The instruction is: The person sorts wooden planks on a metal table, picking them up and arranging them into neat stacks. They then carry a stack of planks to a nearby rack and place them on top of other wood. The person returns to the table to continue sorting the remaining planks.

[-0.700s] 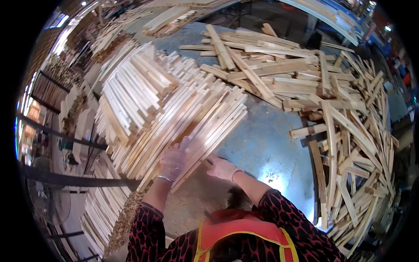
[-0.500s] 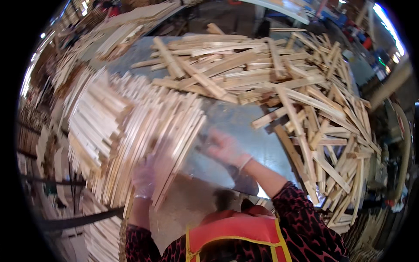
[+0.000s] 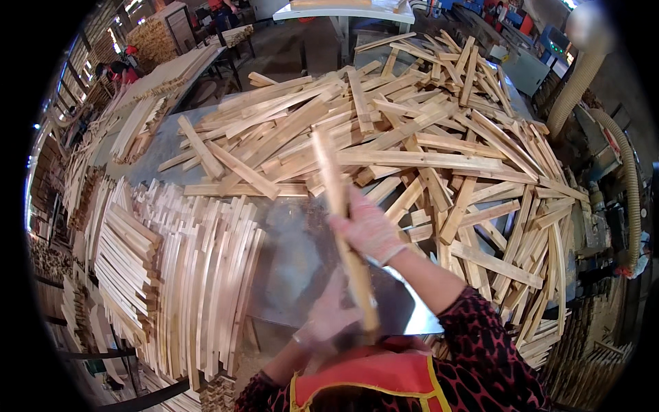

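- From the head view, my only feed, I see the right hand (image 3: 371,228) clamped on a wooden strip (image 3: 330,175), thumb across it.
- The strip is up in front of the person, tilted, its far end toward the loose pile (image 3: 473,161) and its near end close to the apron (image 3: 364,371).
- The left hand (image 3: 328,314) is nearer and to the left, beside the strip's lower part; it is blurred, so I cannot tell whether its fingers touch the wood or how far they are closed.
- I judge the step in hand to be handling this one strip; a next move would call for a firm right grip and room for both ends to swing clear.
- Under the hands, the metal table (image 3: 285,230) is bluish grey, with a bright reflection at its near right.
- On the near left, strips lie side by side in a neat stack (image 3: 223,268); on the far and right sides the loose pile lies crisscrossed.
- Around the room, I see a white table (image 3: 343,12) at the far side, a ribbed hose (image 3: 575,93) on the right and a co-worker (image 3: 123,73) in red at far left.
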### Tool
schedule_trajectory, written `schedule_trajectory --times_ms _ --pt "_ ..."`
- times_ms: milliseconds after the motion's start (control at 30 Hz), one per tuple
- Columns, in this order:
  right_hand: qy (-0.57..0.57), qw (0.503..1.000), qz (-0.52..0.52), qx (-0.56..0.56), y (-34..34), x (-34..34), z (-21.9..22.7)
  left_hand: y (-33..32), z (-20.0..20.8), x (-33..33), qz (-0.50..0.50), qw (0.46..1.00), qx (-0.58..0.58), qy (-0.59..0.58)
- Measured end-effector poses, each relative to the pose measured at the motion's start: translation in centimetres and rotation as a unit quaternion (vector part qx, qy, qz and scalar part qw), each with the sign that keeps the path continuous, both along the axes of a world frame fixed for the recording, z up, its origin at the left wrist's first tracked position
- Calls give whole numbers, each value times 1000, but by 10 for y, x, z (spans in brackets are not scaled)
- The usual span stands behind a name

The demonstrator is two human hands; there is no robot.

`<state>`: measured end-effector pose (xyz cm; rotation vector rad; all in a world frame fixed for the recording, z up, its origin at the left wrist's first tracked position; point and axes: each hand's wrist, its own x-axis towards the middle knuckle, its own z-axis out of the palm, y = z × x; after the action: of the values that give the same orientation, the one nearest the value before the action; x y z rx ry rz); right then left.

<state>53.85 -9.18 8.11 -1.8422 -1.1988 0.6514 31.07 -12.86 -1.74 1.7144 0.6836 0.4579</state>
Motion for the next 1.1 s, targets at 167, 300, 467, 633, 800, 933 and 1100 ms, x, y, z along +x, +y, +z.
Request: schedule_trajectory --times_ms 167,300,467,633,800,933,1100 --pt "-244 970 7 12 47 84 2 36 -16 18 174 949 -263 -19" --pt "-463 860 -1 -213 -3 208 -7 40 -30 -50 205 963 -47 167" --pt "-300 902 -13 -311 -53 175 10 40 -43 -154 140 798 293 507" --pt "236 958 13 -162 -79 54 -30 81 -46 -228 119 760 398 500" --pt "416 884 -103 -187 -36 -117 -128 80 -13 -226 160 781 440 413" --pt "20 950 119 -288 19 -214 -144 76 -6 -243 189 759 487 388" --pt "12 865 362 -347 81 -255 -127 52 -16 -239 115 824 356 426"
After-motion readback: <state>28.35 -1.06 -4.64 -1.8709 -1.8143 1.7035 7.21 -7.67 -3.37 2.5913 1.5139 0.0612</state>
